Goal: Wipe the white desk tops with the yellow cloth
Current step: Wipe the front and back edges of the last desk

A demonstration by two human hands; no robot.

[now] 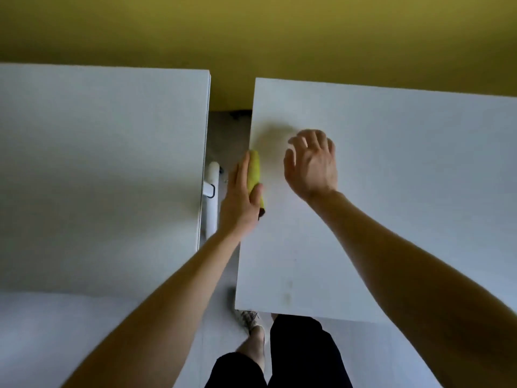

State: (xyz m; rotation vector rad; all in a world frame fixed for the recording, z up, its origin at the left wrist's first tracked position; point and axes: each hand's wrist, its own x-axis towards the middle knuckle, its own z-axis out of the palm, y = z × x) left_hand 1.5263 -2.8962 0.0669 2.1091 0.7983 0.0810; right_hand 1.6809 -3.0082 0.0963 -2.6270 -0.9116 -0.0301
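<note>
A yellow-green wall (251,29) stood at twelve o'clock behind two white worktops. My left fingers (240,175) and thumb were clamped on the folded yellow cloth (254,172), at the nine o'clock edge of the right worktop (405,191). My right fingers (313,140) hung apart at three o'clock of it, holding nothing. A push toward nine o'clock could have dropped the cloth into the gap. A faint smudge (288,292) near six o'clock risked being missed. The left worktop (98,163) lay beyond a strip of grey floor (228,135).
</note>
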